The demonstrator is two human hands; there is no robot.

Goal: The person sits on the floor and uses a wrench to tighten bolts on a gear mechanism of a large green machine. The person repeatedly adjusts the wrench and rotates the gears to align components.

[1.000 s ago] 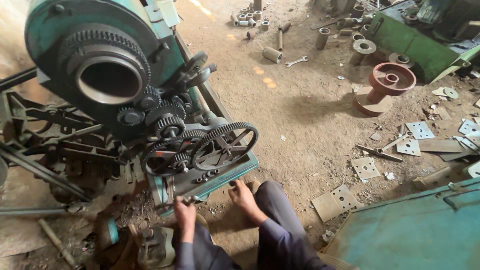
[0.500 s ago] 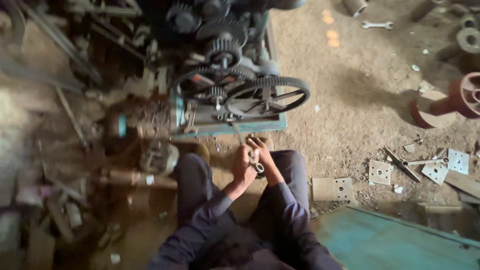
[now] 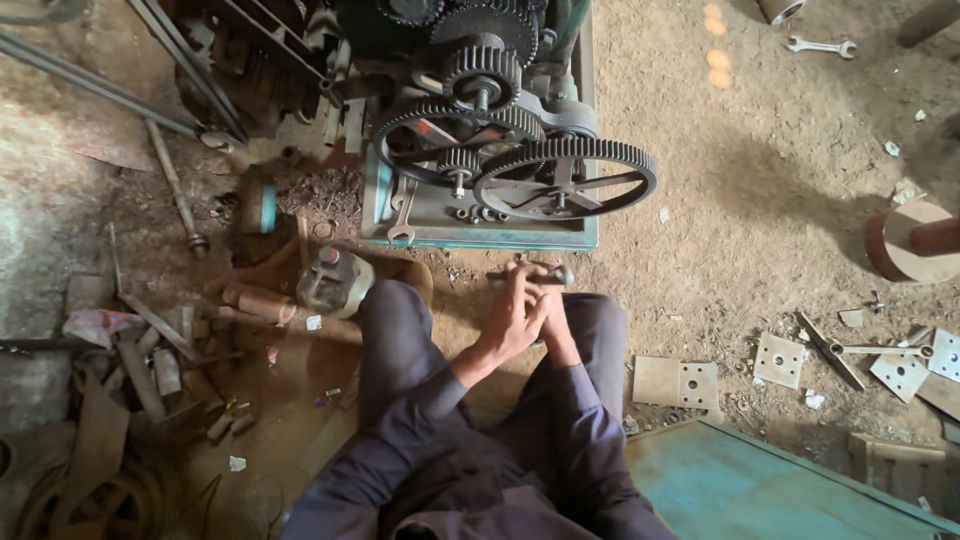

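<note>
Rod (image 3: 530, 277), dark and short, lies crosswise in both hands just below the machine base's (image 3: 480, 238) front edge, over the dirt floor. Left hand (image 3: 512, 318) wraps it with curled fingers; right hand (image 3: 553, 322) presses close beside, grip unclear. Forearms converge between raised knees.

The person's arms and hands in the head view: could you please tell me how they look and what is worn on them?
Both arms are covered by long sleeves of dark greyish-purple cloth, loose and creased, reaching down to the wrists. The left hand and the right hand are bare: no gloves, and no watch, ring or band shows. No markings or patterns are visible on the cloth.
</note>
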